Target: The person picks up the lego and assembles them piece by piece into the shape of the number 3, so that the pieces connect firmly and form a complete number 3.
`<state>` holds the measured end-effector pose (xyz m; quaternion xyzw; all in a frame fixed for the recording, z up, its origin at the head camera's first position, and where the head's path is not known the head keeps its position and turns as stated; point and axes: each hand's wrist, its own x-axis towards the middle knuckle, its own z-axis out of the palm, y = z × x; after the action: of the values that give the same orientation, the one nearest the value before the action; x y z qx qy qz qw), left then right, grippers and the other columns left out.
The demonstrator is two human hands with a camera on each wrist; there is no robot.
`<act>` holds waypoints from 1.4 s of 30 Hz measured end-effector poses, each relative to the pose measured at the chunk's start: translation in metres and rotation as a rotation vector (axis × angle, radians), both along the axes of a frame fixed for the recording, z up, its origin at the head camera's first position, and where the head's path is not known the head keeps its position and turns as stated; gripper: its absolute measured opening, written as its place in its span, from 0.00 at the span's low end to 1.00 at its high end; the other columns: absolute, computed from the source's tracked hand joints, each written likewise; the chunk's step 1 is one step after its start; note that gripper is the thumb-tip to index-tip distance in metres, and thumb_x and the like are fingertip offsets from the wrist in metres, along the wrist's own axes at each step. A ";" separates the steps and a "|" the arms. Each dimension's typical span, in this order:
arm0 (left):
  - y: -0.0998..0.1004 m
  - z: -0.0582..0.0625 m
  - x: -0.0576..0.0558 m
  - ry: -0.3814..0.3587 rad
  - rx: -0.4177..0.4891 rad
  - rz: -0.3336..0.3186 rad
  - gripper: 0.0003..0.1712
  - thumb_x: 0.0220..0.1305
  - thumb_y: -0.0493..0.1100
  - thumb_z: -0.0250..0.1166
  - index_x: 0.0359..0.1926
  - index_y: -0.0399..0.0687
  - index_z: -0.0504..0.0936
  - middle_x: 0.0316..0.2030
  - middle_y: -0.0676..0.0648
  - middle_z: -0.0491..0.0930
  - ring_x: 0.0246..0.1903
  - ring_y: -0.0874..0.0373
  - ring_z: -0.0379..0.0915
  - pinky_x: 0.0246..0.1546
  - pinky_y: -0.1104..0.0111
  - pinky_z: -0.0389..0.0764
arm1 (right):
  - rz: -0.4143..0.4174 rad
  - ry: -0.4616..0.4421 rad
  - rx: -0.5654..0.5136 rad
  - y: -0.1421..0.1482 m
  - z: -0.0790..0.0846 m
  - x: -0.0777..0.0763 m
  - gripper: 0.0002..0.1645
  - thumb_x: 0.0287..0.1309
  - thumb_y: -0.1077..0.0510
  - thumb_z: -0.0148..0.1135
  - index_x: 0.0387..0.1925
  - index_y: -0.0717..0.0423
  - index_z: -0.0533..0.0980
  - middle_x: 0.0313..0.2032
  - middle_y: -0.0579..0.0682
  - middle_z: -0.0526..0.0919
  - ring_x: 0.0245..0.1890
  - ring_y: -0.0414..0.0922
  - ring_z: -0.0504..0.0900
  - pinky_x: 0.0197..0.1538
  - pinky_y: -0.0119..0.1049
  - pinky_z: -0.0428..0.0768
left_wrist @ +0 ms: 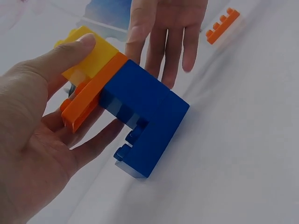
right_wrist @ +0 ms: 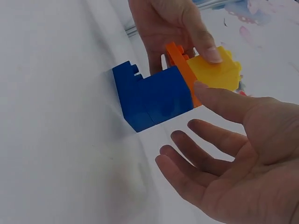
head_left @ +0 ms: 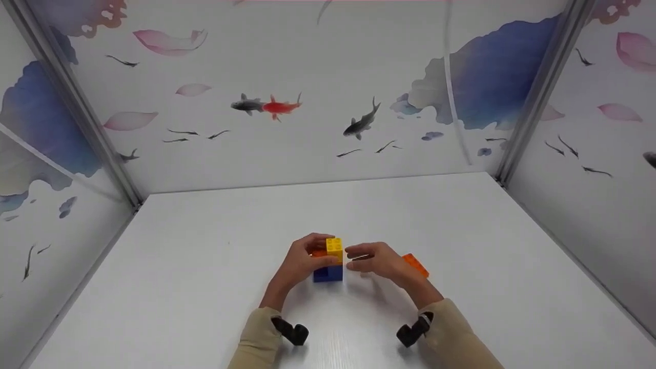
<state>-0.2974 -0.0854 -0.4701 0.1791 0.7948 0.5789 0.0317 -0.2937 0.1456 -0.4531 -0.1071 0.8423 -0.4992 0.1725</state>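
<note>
Pinching the yellow brick [left_wrist: 100, 57] at the top of the brick stack [head_left: 336, 271], the left hand [head_left: 302, 262] lays its thumb on the brick's near face and has its fingers on the far side of the stack. Directly under the yellow brick lies an orange brick [left_wrist: 91, 95], jutting out to the stack's left; below that sits a blue block [left_wrist: 138, 86], on a flat blue base [left_wrist: 161, 137] that also reaches left. Whether the stack's underside touches the white table [head_left: 205, 307] is hard to tell. Just to the right of the stack, the right hand [head_left: 382, 260] holds nothing, its fingers and thumb extended loosely towards the stack; the head view shows a narrow gap between them. Farther right of the stack, a loose orange brick [head_left: 417, 265] lies on the table, partly covered by the right wrist [head_left: 412, 284]. Nearer the person than the stack are 2 beige sleeves [head_left: 259, 341] and 2 black wrist devices [head_left: 293, 333]. Beyond the stack stands a white wall [head_left: 307, 154] printed with petals [head_left: 130, 121] and fish [head_left: 360, 123], 1 of them red
</note>
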 end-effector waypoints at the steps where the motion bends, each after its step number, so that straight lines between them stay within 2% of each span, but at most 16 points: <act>1: 0.000 0.000 0.000 -0.002 -0.003 0.003 0.29 0.60 0.53 0.73 0.60 0.51 0.78 0.56 0.43 0.81 0.54 0.51 0.78 0.61 0.59 0.80 | -0.003 0.010 0.010 0.002 0.002 0.001 0.30 0.61 0.48 0.69 0.64 0.48 0.77 0.60 0.51 0.81 0.58 0.49 0.81 0.62 0.47 0.81; 9: -0.005 -0.001 0.000 -0.015 -0.022 0.018 0.29 0.60 0.51 0.73 0.59 0.49 0.77 0.57 0.42 0.80 0.56 0.48 0.77 0.63 0.56 0.78 | -0.044 0.089 0.065 0.029 0.005 0.011 0.27 0.62 0.51 0.68 0.62 0.51 0.78 0.59 0.53 0.82 0.58 0.50 0.81 0.63 0.49 0.80; 13: -0.012 -0.005 -0.001 -0.023 -0.016 -0.004 0.30 0.61 0.48 0.72 0.61 0.46 0.75 0.59 0.40 0.78 0.59 0.46 0.76 0.64 0.55 0.78 | -0.082 0.114 0.056 0.045 0.008 0.014 0.27 0.62 0.51 0.68 0.62 0.52 0.78 0.59 0.54 0.82 0.58 0.51 0.81 0.60 0.49 0.82; 17: -0.019 -0.009 -0.001 -0.025 -0.003 -0.027 0.30 0.61 0.46 0.72 0.62 0.44 0.74 0.60 0.39 0.78 0.59 0.44 0.77 0.63 0.56 0.79 | -0.083 0.150 0.033 0.061 0.011 0.015 0.29 0.63 0.49 0.67 0.63 0.55 0.76 0.61 0.57 0.81 0.60 0.53 0.80 0.58 0.48 0.82; 21: -0.025 -0.012 -0.002 -0.023 -0.020 -0.036 0.27 0.63 0.45 0.70 0.61 0.44 0.77 0.60 0.39 0.78 0.59 0.44 0.77 0.63 0.56 0.79 | -0.106 0.184 0.044 0.076 0.012 0.014 0.29 0.65 0.49 0.65 0.64 0.56 0.75 0.61 0.59 0.80 0.61 0.54 0.80 0.63 0.47 0.80; 27: -0.029 -0.012 0.000 -0.037 -0.051 -0.034 0.23 0.65 0.47 0.68 0.58 0.44 0.79 0.60 0.41 0.78 0.58 0.45 0.77 0.62 0.56 0.80 | -0.166 0.166 0.104 0.094 0.011 0.009 0.31 0.64 0.49 0.66 0.66 0.56 0.73 0.63 0.60 0.78 0.63 0.57 0.77 0.65 0.49 0.79; 31: -0.031 -0.015 -0.001 -0.043 -0.061 -0.034 0.24 0.65 0.49 0.68 0.59 0.46 0.79 0.60 0.41 0.78 0.57 0.46 0.77 0.61 0.56 0.80 | -0.162 0.156 0.141 0.103 0.010 0.008 0.36 0.62 0.49 0.68 0.67 0.58 0.71 0.65 0.62 0.75 0.65 0.60 0.75 0.65 0.53 0.78; 37: -0.031 -0.018 -0.001 -0.070 -0.089 -0.008 0.26 0.63 0.55 0.69 0.58 0.50 0.80 0.58 0.44 0.79 0.55 0.49 0.77 0.59 0.57 0.81 | -0.157 0.096 0.209 0.114 0.004 0.009 0.39 0.59 0.49 0.71 0.68 0.59 0.70 0.64 0.64 0.73 0.64 0.61 0.74 0.63 0.55 0.78; 42: -0.031 -0.019 -0.002 -0.075 -0.086 0.002 0.27 0.62 0.55 0.70 0.58 0.48 0.80 0.57 0.42 0.80 0.53 0.49 0.79 0.57 0.58 0.82 | -0.170 0.054 0.284 0.118 -0.001 0.009 0.39 0.55 0.48 0.74 0.65 0.58 0.71 0.61 0.63 0.75 0.59 0.59 0.76 0.61 0.55 0.78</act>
<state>-0.2989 -0.1162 -0.4895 0.1550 0.8176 0.5504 0.0683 -0.2846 0.2638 -0.4543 -0.0231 0.9148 -0.3848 0.1203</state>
